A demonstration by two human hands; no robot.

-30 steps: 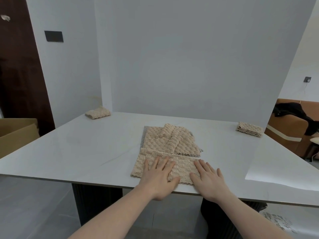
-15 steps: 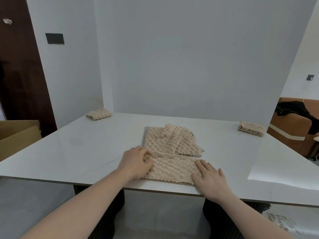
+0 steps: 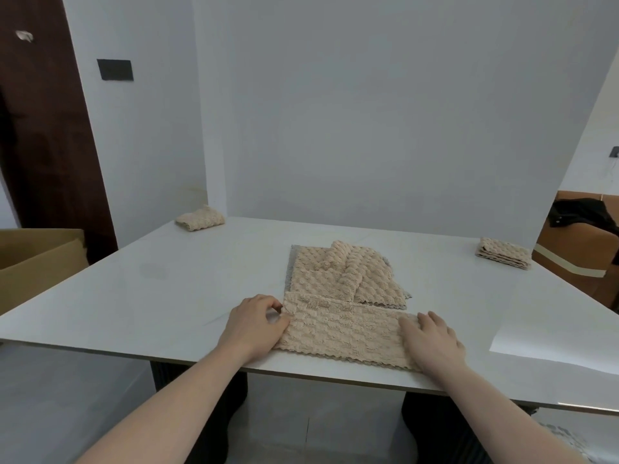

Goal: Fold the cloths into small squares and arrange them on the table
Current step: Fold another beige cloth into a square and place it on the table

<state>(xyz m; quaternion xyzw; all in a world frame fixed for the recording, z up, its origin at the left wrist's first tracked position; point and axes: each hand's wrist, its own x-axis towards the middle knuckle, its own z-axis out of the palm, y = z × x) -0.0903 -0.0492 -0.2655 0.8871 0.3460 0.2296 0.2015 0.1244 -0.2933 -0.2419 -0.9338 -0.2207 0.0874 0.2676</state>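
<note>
A beige textured cloth point(image 3: 341, 329), folded into a long strip, lies near the front edge of the white table point(image 3: 167, 296). My left hand point(image 3: 256, 324) pinches the strip's left end with curled fingers. My right hand point(image 3: 432, 339) rests flat on its right end. Just behind the strip sits a loose pile of beige cloths point(image 3: 345, 276) over a grey one. One folded beige cloth point(image 3: 200, 218) lies at the table's far left corner, and a folded stack point(image 3: 504, 253) lies at the far right.
White panels wall the table at the back and left. A cardboard box point(image 3: 37, 259) stands left of the table. A sheet of white paper point(image 3: 552, 343) lies on the table's right side. A brown seat with dark clothing point(image 3: 582, 226) is at the right.
My left hand moved from lying flat on the middle of the strip to its left end, where it now pinches the edge. My right hand stayed on the right end.
</note>
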